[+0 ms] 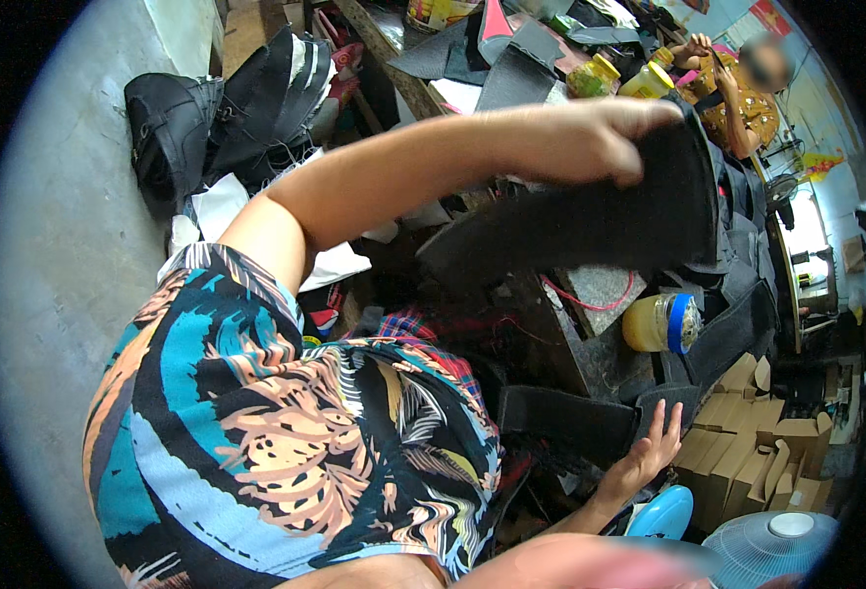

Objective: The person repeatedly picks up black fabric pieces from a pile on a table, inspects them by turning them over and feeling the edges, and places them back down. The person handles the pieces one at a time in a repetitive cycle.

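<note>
Left hand (pixel 604 139), blurred, has fingers clamped on the upper edge of the black panel (pixel 580 228), held up beyond the blue-lidded jar (pixel 649 324); right hand (pixel 646 459) open, fingers apart, by the black strip (pixel 565 420), contact unclear.

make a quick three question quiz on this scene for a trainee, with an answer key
1. Multiple choice: what colour is the rim of the jar nearest the right hand?
a) red
b) blue
c) green

2. True or false: the left hand holds a large black piece.

3. Fill in the blank: just above the fan, at the picture's lower right, are brown cardboard ____.

Key:
1. b
2. True; the right hand is open, fingers extended.
3. boxes
</note>
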`<move>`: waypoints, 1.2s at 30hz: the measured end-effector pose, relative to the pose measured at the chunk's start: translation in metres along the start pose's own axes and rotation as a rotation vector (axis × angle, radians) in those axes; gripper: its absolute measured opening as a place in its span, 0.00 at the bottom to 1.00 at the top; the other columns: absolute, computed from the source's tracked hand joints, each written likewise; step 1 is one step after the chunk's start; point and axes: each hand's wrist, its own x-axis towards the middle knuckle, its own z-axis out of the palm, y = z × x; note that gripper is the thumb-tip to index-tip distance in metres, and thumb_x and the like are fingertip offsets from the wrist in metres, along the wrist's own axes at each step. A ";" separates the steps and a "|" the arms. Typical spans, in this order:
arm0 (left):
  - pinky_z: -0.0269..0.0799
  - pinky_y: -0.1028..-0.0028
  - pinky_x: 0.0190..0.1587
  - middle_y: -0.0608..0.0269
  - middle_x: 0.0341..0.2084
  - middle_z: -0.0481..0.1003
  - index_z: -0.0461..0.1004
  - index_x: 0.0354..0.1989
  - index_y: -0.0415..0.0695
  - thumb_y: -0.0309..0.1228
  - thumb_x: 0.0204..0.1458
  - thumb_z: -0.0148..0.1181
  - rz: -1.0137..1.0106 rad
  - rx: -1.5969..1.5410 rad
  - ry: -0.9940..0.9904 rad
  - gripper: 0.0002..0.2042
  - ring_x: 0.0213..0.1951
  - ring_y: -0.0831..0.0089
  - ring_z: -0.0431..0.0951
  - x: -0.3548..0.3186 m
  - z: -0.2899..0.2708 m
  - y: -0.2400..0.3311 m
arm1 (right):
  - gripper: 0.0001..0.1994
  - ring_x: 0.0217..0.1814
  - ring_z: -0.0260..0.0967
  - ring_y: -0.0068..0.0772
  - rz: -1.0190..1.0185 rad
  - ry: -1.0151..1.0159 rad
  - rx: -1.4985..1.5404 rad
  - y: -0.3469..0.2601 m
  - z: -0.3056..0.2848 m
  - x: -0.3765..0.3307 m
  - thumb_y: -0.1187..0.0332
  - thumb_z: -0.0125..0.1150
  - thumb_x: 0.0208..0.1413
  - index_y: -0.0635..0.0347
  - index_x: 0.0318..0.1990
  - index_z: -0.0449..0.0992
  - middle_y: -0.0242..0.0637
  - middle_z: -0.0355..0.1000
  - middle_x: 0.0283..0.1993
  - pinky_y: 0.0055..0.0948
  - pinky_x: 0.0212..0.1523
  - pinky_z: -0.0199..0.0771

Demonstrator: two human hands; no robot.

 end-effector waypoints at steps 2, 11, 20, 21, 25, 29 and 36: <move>0.67 0.70 0.59 0.52 0.53 0.73 0.60 0.66 0.34 0.27 0.49 0.55 0.075 0.228 0.096 0.32 0.54 0.68 0.72 0.025 -0.026 -0.007 | 0.40 0.73 0.55 0.52 0.012 0.013 0.008 0.003 0.001 -0.002 0.36 0.21 0.68 0.56 0.61 0.75 0.46 0.61 0.70 0.62 0.73 0.34; 0.69 0.62 0.57 0.44 0.51 0.72 0.61 0.62 0.35 0.31 0.48 0.60 0.018 0.817 0.734 0.31 0.54 0.56 0.74 0.052 -0.188 -0.112 | 0.40 0.73 0.56 0.51 0.037 0.026 0.015 0.005 -0.001 -0.015 0.36 0.22 0.67 0.56 0.62 0.73 0.45 0.61 0.71 0.61 0.73 0.34; 0.72 0.58 0.53 0.37 0.48 0.72 0.61 0.59 0.35 0.32 0.43 0.62 -0.307 1.011 0.849 0.32 0.51 0.47 0.76 0.010 -0.259 -0.203 | 0.38 0.73 0.56 0.48 0.077 0.032 -0.024 0.009 -0.012 -0.027 0.36 0.26 0.67 0.56 0.65 0.70 0.44 0.61 0.71 0.61 0.73 0.35; 0.72 0.57 0.53 0.36 0.50 0.72 0.61 0.61 0.35 0.35 0.44 0.62 -0.341 1.118 0.780 0.34 0.51 0.47 0.76 0.009 -0.258 -0.196 | 0.38 0.73 0.56 0.48 0.075 0.030 -0.025 0.009 -0.012 -0.028 0.36 0.26 0.67 0.56 0.65 0.69 0.44 0.61 0.71 0.61 0.73 0.35; 0.73 0.54 0.53 0.39 0.55 0.70 0.60 0.63 0.37 0.42 0.44 0.61 -0.799 1.417 0.459 0.37 0.54 0.48 0.75 0.014 -0.239 -0.152 | 0.34 0.73 0.55 0.48 0.068 0.054 -0.006 0.010 -0.005 -0.034 0.40 0.31 0.69 0.56 0.67 0.68 0.44 0.61 0.71 0.59 0.73 0.35; 0.57 0.51 0.66 0.42 0.66 0.60 0.53 0.70 0.40 0.42 0.48 0.60 -0.356 1.757 0.494 0.40 0.67 0.46 0.60 0.017 -0.172 -0.118 | 0.34 0.73 0.56 0.47 0.118 0.036 0.004 0.012 -0.002 -0.037 0.40 0.32 0.69 0.56 0.67 0.67 0.44 0.62 0.70 0.57 0.73 0.36; 0.60 0.50 0.65 0.47 0.66 0.62 0.62 0.68 0.49 0.69 0.54 0.45 0.252 1.425 0.250 0.42 0.67 0.50 0.61 0.049 0.005 -0.111 | 0.36 0.74 0.55 0.47 0.095 0.040 0.056 0.018 0.002 -0.022 0.38 0.33 0.67 0.56 0.69 0.63 0.44 0.61 0.71 0.55 0.74 0.37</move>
